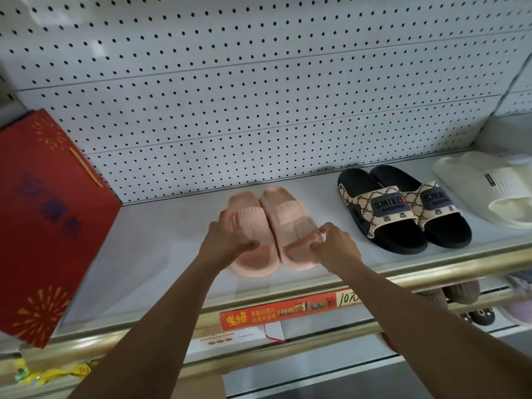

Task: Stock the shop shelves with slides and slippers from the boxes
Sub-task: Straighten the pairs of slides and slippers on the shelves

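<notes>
Head view. Item: pink slides (270, 226), pair, side by side on shelf (161, 243), left of black patterned slides (403, 208); cream slipper (486, 191) far right; red box (49, 220) far left.

Risk, judged: toes sit near front rail (431, 266); uneven push could skew pair or tip one slide over edge.

Left hand (227, 240): fingers curled, gripping left slide's strap and side.

Right hand (335, 244): fingers bent, pinching right slide's toe edge.
</notes>
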Action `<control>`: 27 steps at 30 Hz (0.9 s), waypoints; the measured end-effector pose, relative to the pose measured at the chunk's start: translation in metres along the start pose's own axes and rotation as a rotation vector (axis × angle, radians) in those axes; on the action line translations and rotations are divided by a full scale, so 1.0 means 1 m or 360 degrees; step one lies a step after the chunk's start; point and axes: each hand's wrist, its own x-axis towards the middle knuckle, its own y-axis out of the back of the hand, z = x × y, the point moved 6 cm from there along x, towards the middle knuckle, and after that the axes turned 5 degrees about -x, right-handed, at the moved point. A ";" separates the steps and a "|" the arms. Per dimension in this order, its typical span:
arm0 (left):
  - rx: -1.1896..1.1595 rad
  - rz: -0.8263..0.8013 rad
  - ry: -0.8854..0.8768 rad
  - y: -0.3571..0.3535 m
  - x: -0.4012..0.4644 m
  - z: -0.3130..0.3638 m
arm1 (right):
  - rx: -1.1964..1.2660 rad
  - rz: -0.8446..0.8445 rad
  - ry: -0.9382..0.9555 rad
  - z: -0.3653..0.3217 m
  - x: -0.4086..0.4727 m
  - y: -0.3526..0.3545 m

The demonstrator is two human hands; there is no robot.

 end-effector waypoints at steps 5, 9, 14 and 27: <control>-0.0022 -0.0072 -0.0042 0.002 0.004 -0.003 | 0.0031 -0.0009 0.0000 -0.004 0.001 0.001; -0.0038 -0.0100 -0.0065 0.005 0.006 -0.002 | 0.0011 -0.0038 0.0017 -0.003 -0.001 -0.002; -0.0035 -0.0101 -0.0030 0.004 0.008 -0.002 | -0.0014 -0.0112 0.0032 -0.005 0.000 -0.003; -0.0271 0.0505 -0.0244 -0.023 -0.052 0.038 | 0.0330 0.0235 0.0216 0.042 -0.037 0.024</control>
